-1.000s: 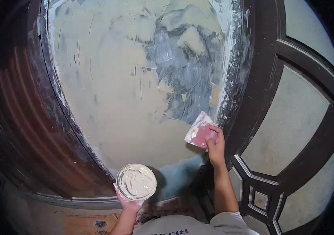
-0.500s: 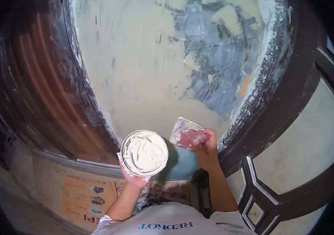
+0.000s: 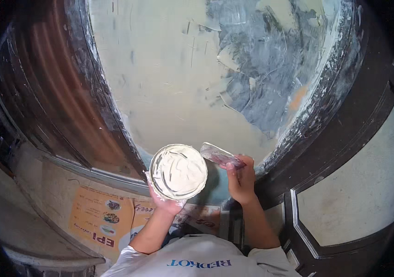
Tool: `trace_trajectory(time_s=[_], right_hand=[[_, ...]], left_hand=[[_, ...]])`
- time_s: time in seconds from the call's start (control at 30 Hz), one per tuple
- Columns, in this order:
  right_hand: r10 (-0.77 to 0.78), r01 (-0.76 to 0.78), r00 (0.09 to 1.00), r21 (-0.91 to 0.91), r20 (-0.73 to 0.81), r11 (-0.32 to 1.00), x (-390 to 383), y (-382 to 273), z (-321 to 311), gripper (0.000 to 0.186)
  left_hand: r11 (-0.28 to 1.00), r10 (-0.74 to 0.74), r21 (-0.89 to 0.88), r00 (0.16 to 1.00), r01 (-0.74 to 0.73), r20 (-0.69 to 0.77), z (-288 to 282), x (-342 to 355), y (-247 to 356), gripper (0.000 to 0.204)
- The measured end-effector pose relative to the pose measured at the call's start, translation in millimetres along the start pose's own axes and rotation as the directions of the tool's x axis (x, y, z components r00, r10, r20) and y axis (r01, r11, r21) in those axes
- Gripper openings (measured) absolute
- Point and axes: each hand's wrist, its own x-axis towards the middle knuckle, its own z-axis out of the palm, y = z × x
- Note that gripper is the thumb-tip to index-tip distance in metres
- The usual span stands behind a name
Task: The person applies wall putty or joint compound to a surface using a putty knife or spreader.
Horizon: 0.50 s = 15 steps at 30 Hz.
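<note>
My left hand (image 3: 168, 203) is closed around the underside of a round container of cream-white putty (image 3: 178, 171), with smears of putty on its fingers. The putty's surface is streaked and the rim is coated. In my right hand (image 3: 241, 179) I grip a flat putty knife (image 3: 222, 156) with a reddish, smeared face, thumb pressed on its near side. The blade's left corner is close to the container's rim; I cannot tell whether they touch. Beyond both hands rises a wall panel (image 3: 155, 92), mostly coated in cream putty, with a bare grey patch (image 3: 266, 78) at its right.
Dark brown wooden frames border the panel, one with a ribbed board (image 3: 63, 92) at left, another (image 3: 340, 111) at right with white smears. Pale door panels (image 3: 349, 184) stand at right. An orange printed sheet (image 3: 95, 217) lies on the floor at lower left.
The container has moved slightly right and up. The putty knife has tilted so its face shows narrower, and its corner is closer to the container. The view has shifted a little.
</note>
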Motion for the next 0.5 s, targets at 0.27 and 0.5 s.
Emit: trace_trajectory(time_s=[0.27, 0.5], right_hand=[[-0.105, 0.107, 0.994, -0.273, 0.020, 0.956, -2, -9, -10, 0.021], [-0.122, 0.149, 0.987, -0.327, 0.101, 0.933, -4, -8, -8, 0.023]], left_hand=[[0.998, -0.008, 0.053, 0.996, 0.013, -0.084, 10, 2, -22, 0.075], [0.997, -0.062, -0.045, 0.996, 0.059, -0.057, 6, 4, -27, 0.072]])
